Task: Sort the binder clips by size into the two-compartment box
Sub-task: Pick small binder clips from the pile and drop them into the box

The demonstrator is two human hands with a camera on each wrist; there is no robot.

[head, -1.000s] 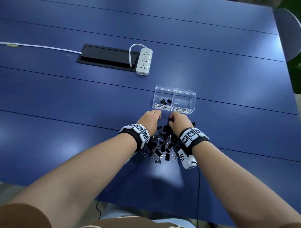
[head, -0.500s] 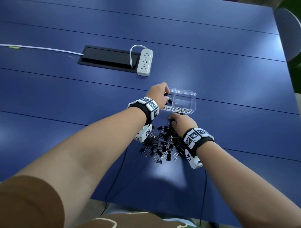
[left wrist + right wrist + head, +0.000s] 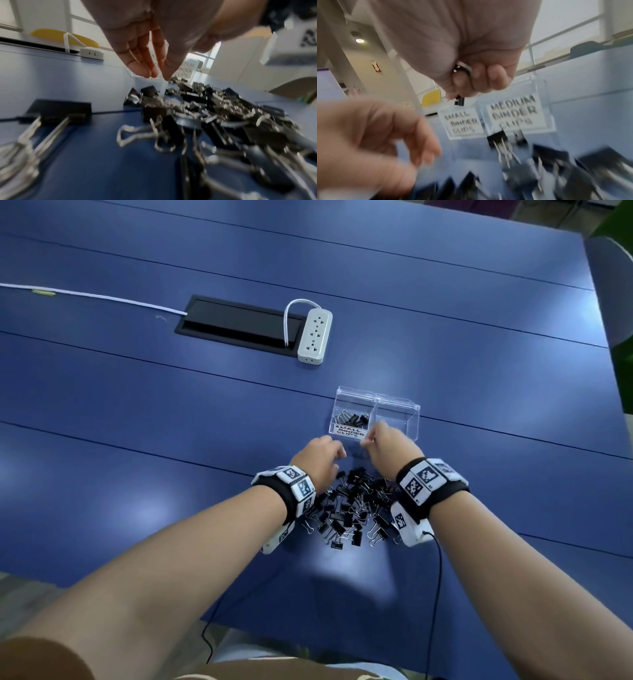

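- Head view: my right hand (image 3: 388,451) is raised at the near edge of the two-compartment box (image 3: 375,416), just in front of the divider; my left hand (image 3: 320,458) hangs beside it, over the far end of the pile of binder clips (image 3: 354,505).
- Right wrist view: my right fingers (image 3: 494,78) are curled in and pinching a small black clip (image 3: 459,100), which hangs below them just above the compartment labelled "SMALL BINDER CLIPS" (image 3: 463,122). A wire handle shows between thumb and fingers.
- Left wrist view: my left fingers (image 3: 137,65) point down, straight and close together, holding nothing, their tips just above the pile's far edge.
- A few small clips (image 3: 352,418) already lie in the left compartment, ahead and left of my right fingers. The compartment labelled "MEDIUM BINDER CLIPS" (image 3: 513,112) sits ahead and right of them; I see no clips in it.
- The rest of the clips lie loose on the blue counter (image 3: 171,440), behind both sets of fingers and between my wrists.
- Well ahead and to the left of my left fingers, a white power strip (image 3: 315,335) rests beside a black cable hatch (image 3: 236,325).
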